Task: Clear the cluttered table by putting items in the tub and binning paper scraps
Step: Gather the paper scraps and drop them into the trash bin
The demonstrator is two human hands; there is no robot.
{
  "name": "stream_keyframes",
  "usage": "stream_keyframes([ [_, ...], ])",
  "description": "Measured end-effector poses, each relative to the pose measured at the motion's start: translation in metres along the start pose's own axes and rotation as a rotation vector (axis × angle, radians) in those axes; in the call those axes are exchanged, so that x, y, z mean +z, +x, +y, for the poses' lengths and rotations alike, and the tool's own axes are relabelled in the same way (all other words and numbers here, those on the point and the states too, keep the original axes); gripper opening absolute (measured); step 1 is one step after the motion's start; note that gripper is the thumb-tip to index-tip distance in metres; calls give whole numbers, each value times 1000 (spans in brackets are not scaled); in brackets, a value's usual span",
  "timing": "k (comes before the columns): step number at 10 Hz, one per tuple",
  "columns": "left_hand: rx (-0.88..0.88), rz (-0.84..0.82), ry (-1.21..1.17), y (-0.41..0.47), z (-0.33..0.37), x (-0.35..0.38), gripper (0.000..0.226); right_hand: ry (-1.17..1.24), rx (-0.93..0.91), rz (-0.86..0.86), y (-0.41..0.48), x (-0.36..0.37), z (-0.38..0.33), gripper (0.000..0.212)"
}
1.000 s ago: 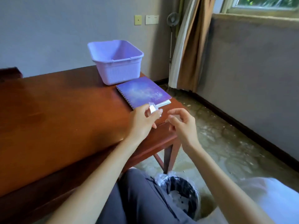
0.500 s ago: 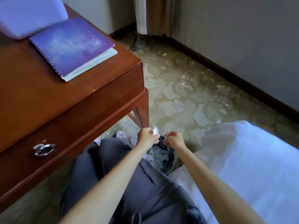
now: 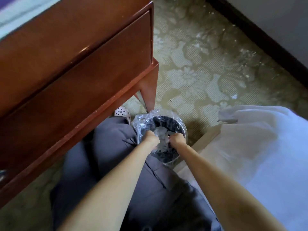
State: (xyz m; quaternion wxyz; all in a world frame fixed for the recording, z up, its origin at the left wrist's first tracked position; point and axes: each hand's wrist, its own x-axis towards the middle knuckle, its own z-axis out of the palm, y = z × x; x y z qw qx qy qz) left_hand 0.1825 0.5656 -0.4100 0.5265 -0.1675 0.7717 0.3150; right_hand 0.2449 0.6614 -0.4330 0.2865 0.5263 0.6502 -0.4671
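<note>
no text, label, brand, number or sign can be read anywhere in view.

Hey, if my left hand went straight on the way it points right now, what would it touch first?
Most likely the paper scraps lying in the bin, just beyond the left hand. Depth is hard to judge from above.

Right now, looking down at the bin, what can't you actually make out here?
Head view only:
- Whether the left hand or right hand holds a scrap: fingers curl away behind the knuckles.
- Bottom of the bin: covered by paper scraps and both hands.
- Top of the table: cut off by the upper edge, so what lies on it is unseen.
- The drawer handle: cropped by the left edge.
</note>
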Motion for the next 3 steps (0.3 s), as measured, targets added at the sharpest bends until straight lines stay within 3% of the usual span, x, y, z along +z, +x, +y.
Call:
stream_keyframes([
  [2, 32, 70, -322, -15, 2, -18, 16, 103, 33, 58, -11, 0, 2, 12],
  [3, 111, 61, -384, -38, 6, -26, 28, 88, -46, 69, -30, -9, -5, 15],
])
